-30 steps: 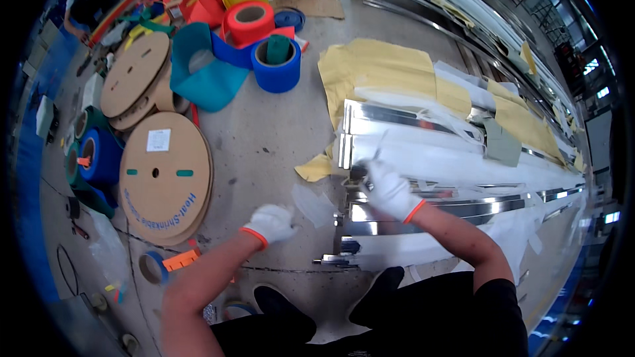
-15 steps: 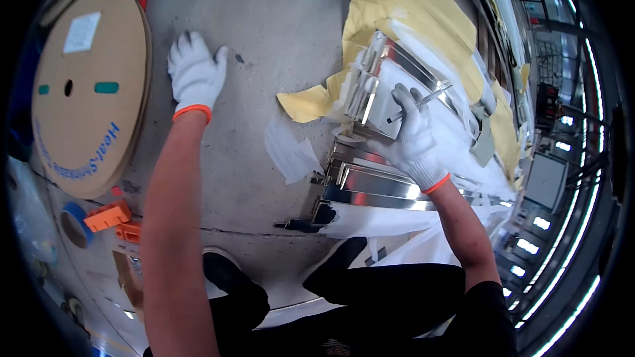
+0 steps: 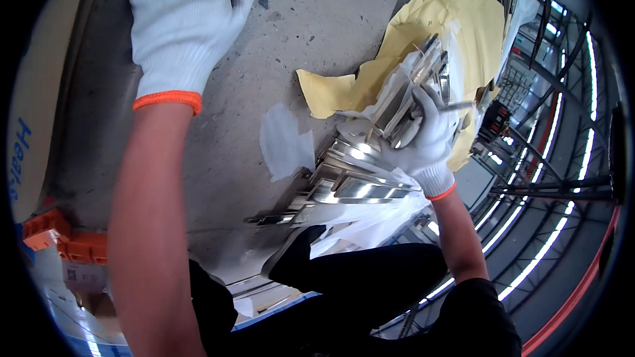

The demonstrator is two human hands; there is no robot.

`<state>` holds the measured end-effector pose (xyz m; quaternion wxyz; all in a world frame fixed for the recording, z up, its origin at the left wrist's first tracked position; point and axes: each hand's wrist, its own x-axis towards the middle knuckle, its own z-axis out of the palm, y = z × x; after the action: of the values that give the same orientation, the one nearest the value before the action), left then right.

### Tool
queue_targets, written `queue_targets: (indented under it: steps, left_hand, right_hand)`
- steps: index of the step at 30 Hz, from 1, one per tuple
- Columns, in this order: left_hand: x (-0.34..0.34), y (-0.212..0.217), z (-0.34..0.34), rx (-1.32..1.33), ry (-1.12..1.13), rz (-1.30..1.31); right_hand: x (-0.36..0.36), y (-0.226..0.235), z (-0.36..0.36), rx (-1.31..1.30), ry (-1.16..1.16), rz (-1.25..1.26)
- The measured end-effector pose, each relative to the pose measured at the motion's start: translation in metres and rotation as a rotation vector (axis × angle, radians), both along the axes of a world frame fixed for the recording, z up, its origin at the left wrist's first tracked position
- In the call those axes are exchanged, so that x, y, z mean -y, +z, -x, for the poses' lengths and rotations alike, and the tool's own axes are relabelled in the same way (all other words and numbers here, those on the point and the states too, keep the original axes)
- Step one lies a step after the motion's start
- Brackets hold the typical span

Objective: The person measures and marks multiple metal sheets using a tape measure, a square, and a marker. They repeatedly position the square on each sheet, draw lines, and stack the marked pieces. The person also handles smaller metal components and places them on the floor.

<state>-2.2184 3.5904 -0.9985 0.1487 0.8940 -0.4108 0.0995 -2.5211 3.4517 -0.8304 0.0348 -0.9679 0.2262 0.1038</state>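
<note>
My left hand (image 3: 185,26), in a white knit glove with an orange cuff, is stretched flat over the grey floor, fingers apart and empty. Its fingertips run out of the upper edge; I cannot tell whether it touches the floor. My right hand (image 3: 428,149), gloved alike, is curled at a stack of shiny metal strips (image 3: 395,102). A slim grey pen-like rod (image 3: 460,106) sticks out from its fingers. Nearer to me, more long metal strips (image 3: 370,188) lie side by side with white wrapping. Yellow paper (image 3: 456,6) lies under and beyond the stack.
A white scrap of sheet (image 3: 286,145) lies on the floor left of the strips. At the left edge stands a large cardboard reel (image 3: 43,86), with orange plastic blocks (image 3: 46,228) nearer to me. My knees and shoes are close to the strips.
The view has shifted and tilted. My left hand looks larger and has come to the upper edge. My right hand's fingers have curled more closely at the stack, the rod still with them.
</note>
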Motion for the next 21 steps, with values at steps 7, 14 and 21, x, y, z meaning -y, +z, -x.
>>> queue_targets:
  steps: [7,14,21]
  left_hand:
    - [-0.003,-0.015,-0.002,0.08,0.015,0.039]
    - [-0.005,-0.004,-0.004,0.016,0.012,-0.045]
    - [-0.001,0.004,-0.005,-0.028,0.017,-0.114]
  right_hand:
    - [0.006,0.051,0.013,-0.051,-0.052,-0.07]
    - [0.006,0.064,0.007,-0.055,-0.009,-0.074]
    - [0.014,0.034,0.004,-0.029,0.016,-0.149]
